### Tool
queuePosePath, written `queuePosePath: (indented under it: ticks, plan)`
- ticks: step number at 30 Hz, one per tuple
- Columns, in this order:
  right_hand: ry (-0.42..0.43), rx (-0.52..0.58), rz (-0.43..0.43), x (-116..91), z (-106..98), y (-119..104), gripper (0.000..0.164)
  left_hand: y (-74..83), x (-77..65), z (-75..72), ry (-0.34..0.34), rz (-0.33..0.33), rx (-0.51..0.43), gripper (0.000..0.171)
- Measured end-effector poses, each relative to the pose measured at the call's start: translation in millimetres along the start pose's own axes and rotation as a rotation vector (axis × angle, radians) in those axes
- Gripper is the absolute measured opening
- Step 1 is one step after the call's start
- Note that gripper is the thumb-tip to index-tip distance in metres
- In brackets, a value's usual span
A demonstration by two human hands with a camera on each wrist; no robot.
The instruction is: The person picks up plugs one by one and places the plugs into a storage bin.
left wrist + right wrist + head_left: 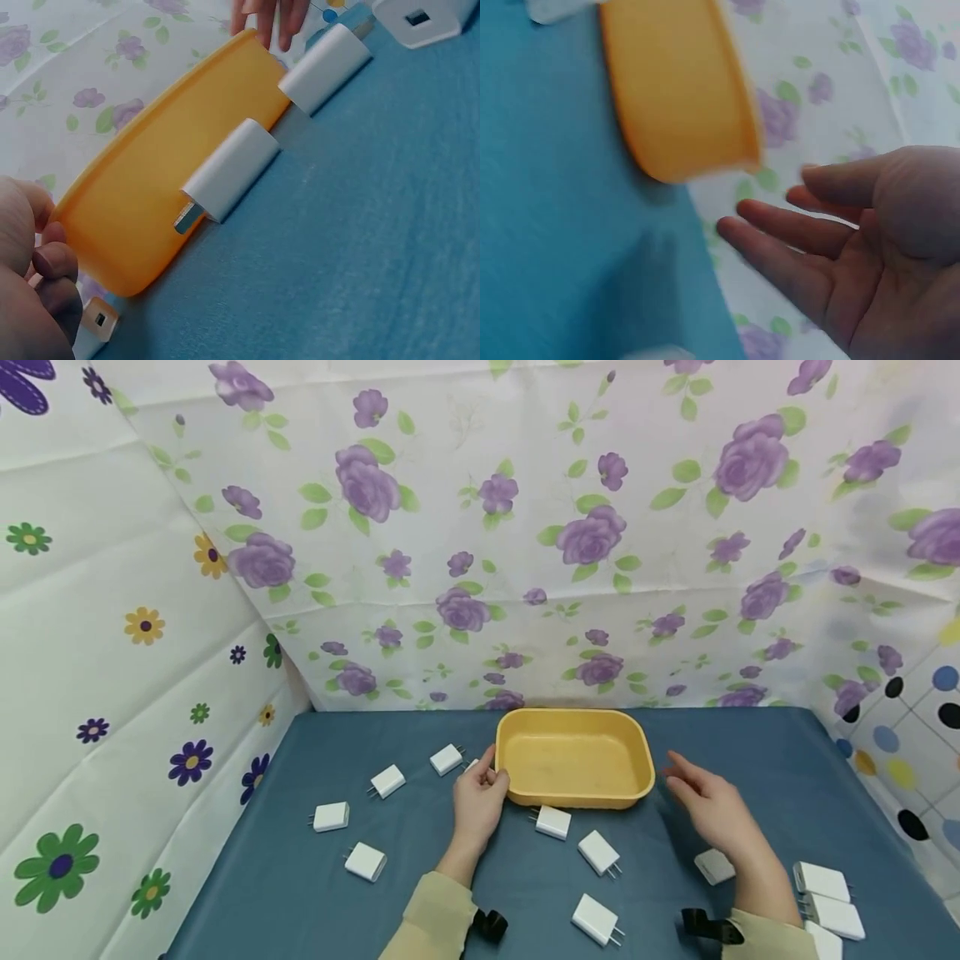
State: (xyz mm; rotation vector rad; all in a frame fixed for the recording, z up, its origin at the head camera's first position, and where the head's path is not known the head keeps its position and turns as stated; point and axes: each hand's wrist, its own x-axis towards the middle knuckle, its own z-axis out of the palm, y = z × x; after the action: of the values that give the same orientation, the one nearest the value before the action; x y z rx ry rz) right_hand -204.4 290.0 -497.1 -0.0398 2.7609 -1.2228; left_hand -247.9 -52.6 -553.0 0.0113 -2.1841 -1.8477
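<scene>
An empty yellow plastic tray (573,764) stands at the back of the blue-covered table. At its left end my left hand (480,797) grips the rim; in the left wrist view curled fingers (56,259) show at the tray's edge. Off the right end, my right hand (708,802) hovers with its fingers spread loosely, holding nothing, and a gap to the tray (682,90) shows in the right wrist view. White plug chargers (553,822) lie just in front of the tray. Another charger (472,766) is partly hidden behind my left hand.
Several white chargers (366,862) are scattered on the left of the blue tablecloth (285,910), others (596,918) in the front middle. A cluster of chargers (821,882) lies beside my right forearm. A flowered curtain (465,543) hangs along the back edge.
</scene>
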Motion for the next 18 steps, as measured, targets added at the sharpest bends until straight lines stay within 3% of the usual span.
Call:
queuePosePath:
  ticks: [3, 9, 14, 18]
  plan:
    - [-0.057, -0.105, 0.013, -8, -13, 3, 0.062, 2.3, 0.1, -1.6, -0.022, -0.027, -0.019, 0.050]
    - [-0.242, -0.270, 0.130, -22, -29, 15, 0.068, 4.8, 0.7, -4.2, -0.048, -0.032, -0.051, 0.050]
    - [-0.331, -0.281, 0.200, -30, -32, 27, 0.078, 4.2, 1.1, -5.2, -0.048, -0.043, -0.055, 0.049]
    - [-0.359, -0.250, 0.216, -31, -31, 33, 0.074, 2.1, 1.3, -4.7, -0.077, -0.072, -0.049, 0.050]
